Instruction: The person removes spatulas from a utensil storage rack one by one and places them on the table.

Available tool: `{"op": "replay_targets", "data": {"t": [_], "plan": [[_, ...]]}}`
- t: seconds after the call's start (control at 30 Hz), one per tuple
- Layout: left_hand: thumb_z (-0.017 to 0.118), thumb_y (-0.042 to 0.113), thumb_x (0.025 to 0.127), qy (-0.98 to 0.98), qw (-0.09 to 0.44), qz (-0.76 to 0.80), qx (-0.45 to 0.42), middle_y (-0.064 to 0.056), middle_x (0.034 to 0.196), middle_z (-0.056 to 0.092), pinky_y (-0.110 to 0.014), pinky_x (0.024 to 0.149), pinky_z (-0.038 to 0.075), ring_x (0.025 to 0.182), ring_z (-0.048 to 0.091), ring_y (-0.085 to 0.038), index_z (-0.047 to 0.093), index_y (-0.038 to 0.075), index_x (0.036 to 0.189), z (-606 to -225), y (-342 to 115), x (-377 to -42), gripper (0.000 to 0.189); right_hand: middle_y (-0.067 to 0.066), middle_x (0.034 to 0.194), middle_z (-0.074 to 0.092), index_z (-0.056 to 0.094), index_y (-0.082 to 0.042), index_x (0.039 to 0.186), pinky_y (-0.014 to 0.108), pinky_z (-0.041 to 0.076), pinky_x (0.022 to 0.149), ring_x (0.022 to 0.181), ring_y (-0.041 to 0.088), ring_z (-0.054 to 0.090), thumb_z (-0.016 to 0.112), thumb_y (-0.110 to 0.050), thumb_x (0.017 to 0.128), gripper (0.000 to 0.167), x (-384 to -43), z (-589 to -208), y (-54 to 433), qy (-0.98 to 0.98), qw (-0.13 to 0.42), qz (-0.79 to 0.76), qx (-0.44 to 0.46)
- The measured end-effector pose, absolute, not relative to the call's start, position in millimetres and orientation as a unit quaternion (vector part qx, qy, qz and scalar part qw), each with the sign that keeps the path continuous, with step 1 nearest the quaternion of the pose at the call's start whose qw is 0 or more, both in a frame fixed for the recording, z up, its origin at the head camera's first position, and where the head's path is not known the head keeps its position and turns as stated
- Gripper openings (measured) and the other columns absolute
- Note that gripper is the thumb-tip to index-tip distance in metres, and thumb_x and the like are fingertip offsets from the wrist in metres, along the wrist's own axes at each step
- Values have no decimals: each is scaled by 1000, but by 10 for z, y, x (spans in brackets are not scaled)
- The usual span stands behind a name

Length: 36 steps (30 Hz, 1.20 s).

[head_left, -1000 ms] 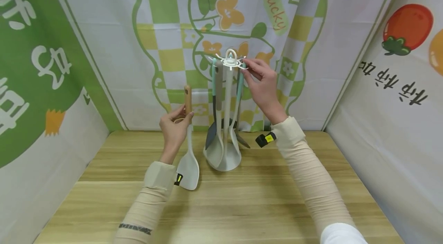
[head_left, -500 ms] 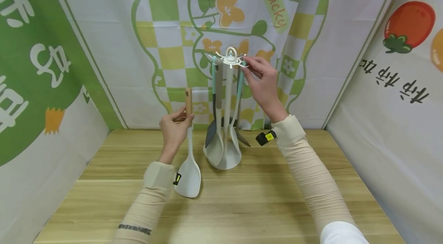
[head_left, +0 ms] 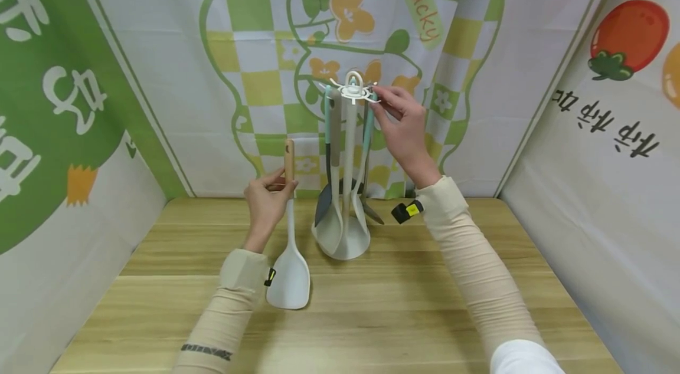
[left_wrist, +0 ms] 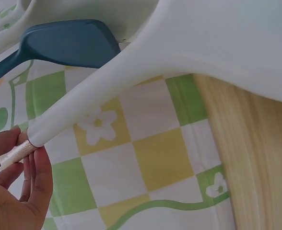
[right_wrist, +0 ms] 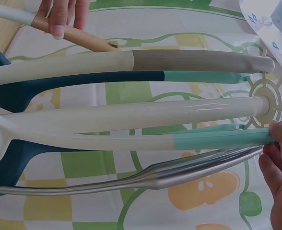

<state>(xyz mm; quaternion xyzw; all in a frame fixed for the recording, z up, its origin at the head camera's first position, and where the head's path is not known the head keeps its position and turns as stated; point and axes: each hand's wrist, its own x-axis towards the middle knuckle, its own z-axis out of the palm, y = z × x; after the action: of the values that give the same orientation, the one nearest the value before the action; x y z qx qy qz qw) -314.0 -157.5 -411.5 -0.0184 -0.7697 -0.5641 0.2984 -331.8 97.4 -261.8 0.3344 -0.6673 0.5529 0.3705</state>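
In the head view my left hand (head_left: 268,197) pinches the wooden handle of a white spatula (head_left: 289,279), whose broad blade points down over the table. The wrist view on that side shows thumb and fingers around the wood just beside the white neck (left_wrist: 78,112). A white utensil rack (head_left: 350,150) stands to the right, hung with several utensils. My right hand (head_left: 404,126) pinches the rack's hooked top at its right side, by the end of a teal-handled utensil (right_wrist: 217,137). Whether the fingertips also touch that handle, I cannot tell.
A grey-handled utensil (right_wrist: 198,61), a dark blue spatula (left_wrist: 71,43) and a steel-handled utensil (right_wrist: 179,173) hang on the rack. Its round base sits on the wooden table (head_left: 404,303). A printed cloth (head_left: 255,20) hangs behind.
The white spatula has come down and nearer to me in my left hand, its blade turning to show more of its face. My right hand stays at the top of the rack.
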Motion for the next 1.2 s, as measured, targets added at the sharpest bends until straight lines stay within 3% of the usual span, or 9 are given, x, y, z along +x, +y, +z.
{"op": "replay_targets", "data": {"t": [0.37, 0.63, 0.93, 1.2], "plan": [[83, 3, 84, -778, 285, -560, -19, -27, 93, 75, -6, 57, 52, 81, 75, -41, 73, -5, 118, -4255, -1586, -3225, 37, 35, 115, 63, 64, 20, 118, 32, 57, 98, 108, 45, 66, 65, 13, 92, 27, -3295, -2615, 976, -667, 376, 548, 336], [84, 3, 82, -791, 273, -548, -10, -28, 93, 74, -12, 59, 56, 81, 75, -42, 72, -6, 118, -4384, -1607, -3280, 39, 35, 114, 63, 65, 21, 118, 34, 58, 95, 106, 46, 66, 65, 14, 92, 27, -3319, -2618, 976, -667, 381, 545, 336], [84, 4, 82, -806, 259, -532, 0, -29, 93, 74, -17, 59, 59, 82, 75, -41, 72, -6, 119, -4492, -1642, -3311, 40, 28, 116, 66, 68, 14, 119, 29, 58, 94, 107, 38, 68, 68, 6, 93, 28, -3597, -2772, 1036, -657, 381, 553, 342], [84, -1, 80, -815, 242, -526, -15, -29, 91, 74, -5, 54, 49, 78, 75, -41, 70, -8, 121, -4561, -1637, -3339, 43, 25, 116, 66, 68, 13, 121, 29, 59, 94, 108, 33, 68, 69, 4, 93, 29, -3612, -2780, 1041, -651, 383, 553, 352]]}}
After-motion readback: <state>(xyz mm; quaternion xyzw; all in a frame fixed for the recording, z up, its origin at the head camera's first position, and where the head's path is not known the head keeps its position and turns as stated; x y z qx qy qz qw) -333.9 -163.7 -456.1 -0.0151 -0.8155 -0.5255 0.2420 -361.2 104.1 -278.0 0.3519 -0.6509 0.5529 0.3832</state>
